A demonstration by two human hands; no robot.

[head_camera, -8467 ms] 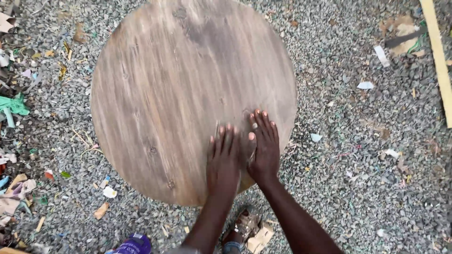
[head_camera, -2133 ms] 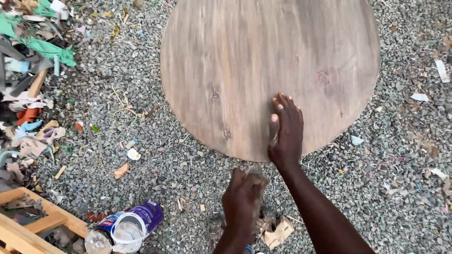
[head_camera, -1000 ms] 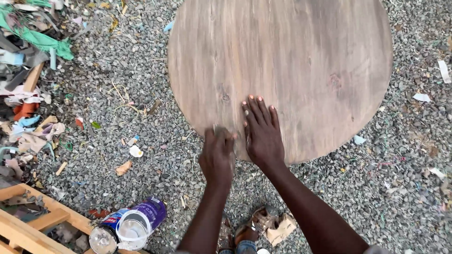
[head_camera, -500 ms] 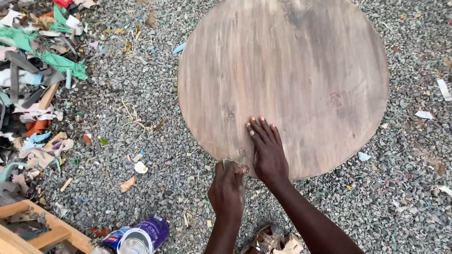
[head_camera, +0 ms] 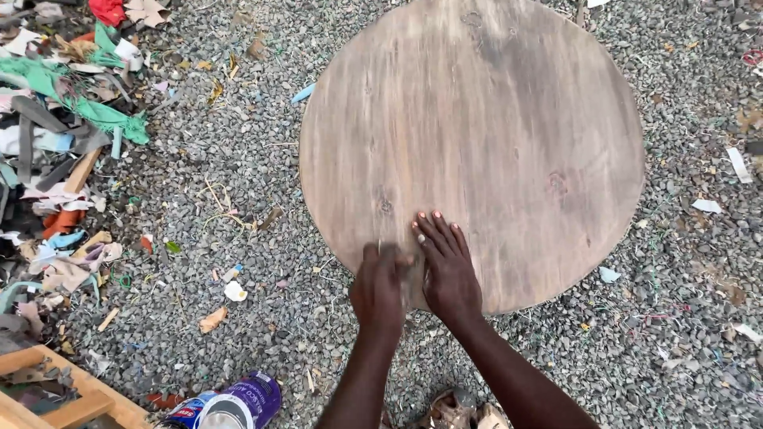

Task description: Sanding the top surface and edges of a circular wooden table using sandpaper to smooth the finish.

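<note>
The person's left hand [head_camera: 380, 287] is clenched on a small scrap of sandpaper [head_camera: 388, 253] at the near edge of the round wooden board [head_camera: 477, 135] lying on gravel [head_camera: 238, 143], while just beside it the right hand [head_camera: 447, 270] lies released, fingers flat on the wood.

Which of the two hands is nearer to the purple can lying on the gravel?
Left. The left hand is at the near edge of the round wooden board, up and right of the purple can; the right hand lies farther right.
</note>
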